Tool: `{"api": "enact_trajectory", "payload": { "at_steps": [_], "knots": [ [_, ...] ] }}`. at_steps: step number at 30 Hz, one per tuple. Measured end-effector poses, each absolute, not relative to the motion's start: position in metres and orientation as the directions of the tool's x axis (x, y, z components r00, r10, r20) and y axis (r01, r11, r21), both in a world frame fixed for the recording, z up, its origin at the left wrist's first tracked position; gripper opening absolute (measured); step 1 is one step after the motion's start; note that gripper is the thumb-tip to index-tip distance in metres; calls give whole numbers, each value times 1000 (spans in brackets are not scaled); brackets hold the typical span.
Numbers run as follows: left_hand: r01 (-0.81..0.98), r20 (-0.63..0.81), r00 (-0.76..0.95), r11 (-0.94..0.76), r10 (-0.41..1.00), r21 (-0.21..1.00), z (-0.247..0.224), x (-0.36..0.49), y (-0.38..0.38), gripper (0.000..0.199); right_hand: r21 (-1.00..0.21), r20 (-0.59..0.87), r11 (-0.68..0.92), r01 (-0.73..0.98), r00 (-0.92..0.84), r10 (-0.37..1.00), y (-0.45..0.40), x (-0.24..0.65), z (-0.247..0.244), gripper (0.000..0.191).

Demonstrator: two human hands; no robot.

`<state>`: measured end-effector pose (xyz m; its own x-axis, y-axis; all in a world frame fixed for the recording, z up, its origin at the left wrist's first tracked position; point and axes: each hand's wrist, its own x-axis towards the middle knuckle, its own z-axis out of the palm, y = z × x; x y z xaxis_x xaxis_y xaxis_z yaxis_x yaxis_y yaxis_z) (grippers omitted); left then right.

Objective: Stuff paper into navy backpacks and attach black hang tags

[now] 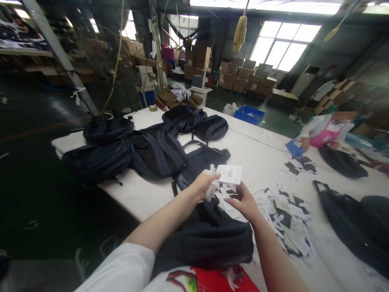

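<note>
The left hand (pixel 204 185) pinches the tag (pixel 232 174) at its left edge, thumb on top, with a white wad (pixel 212 192) gathered under the fingers. The right hand (pixel 245 201) holds thumb and fingers parted at the tag's lower right corner; contact cannot be determined. A bag (pixel 217 245) lies below both hands' fingers; scraps (pixel 288 221) lie right of the right fingers.
</note>
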<state>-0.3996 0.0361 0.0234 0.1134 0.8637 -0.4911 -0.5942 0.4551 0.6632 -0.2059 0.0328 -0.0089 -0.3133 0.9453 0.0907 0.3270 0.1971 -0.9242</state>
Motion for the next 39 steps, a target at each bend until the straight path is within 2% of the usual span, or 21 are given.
{"api": "enact_trajectory", "payload": {
  "at_steps": [2,5,6,8,10,12,14,16,18,21,24,27,30,34,37,39],
  "knots": [
    [-602,-559,197,549,806,579,26,-401,35,15,-844,198,295,448,-252,947,30,-207,-6,72],
    [-586,-592,292,630,751,510,24,-400,34,17,-621,374,433,653,-238,896,28,-201,3,42],
    [-583,-597,318,649,737,490,23,-399,33,18,-554,403,466,690,-267,875,28,-198,5,35],
    [-581,-596,361,673,717,458,21,-398,33,20,-482,424,480,733,-284,860,26,-193,8,32],
    [-584,-586,398,687,706,432,20,-396,32,20,-531,444,421,736,-181,877,22,-189,7,38],
    [-590,-569,429,695,702,412,21,-394,31,19,-664,456,359,656,-24,890,19,-188,4,48],
    [-592,-551,454,700,700,400,23,-392,29,19,-770,409,352,532,-12,912,17,-189,0,51],
    [-586,-537,479,708,695,394,27,-389,26,20,-816,289,361,451,-223,931,16,-191,-1,52],
    [-575,-527,501,719,686,390,30,-387,23,22,-855,133,338,394,-462,877,14,-193,2,55],
    [-577,-530,487,711,694,401,32,-388,19,23,-916,-46,216,338,-624,780,10,-197,10,51],
    [-617,-545,379,643,748,453,31,-392,17,22,-888,-142,166,429,-599,788,4,-198,18,41],
    [-668,-526,224,522,820,530,31,-395,17,14,-834,-109,218,507,-539,836,-2,-197,25,24],
    [-673,-447,55,364,893,644,33,-393,14,16,-772,-64,297,562,-534,843,-8,-196,38,22],
    [-532,-266,-140,154,954,832,30,-390,10,25,-629,5,426,651,-544,839,-17,-195,61,23],
    [-430,-194,-183,99,964,897,24,-392,10,28,-578,84,469,668,-523,848,-22,-193,73,23],
    [-271,-102,-192,48,976,961,19,-395,10,25,-558,152,487,671,-495,856,-22,-191,77,22]
  ]
}}
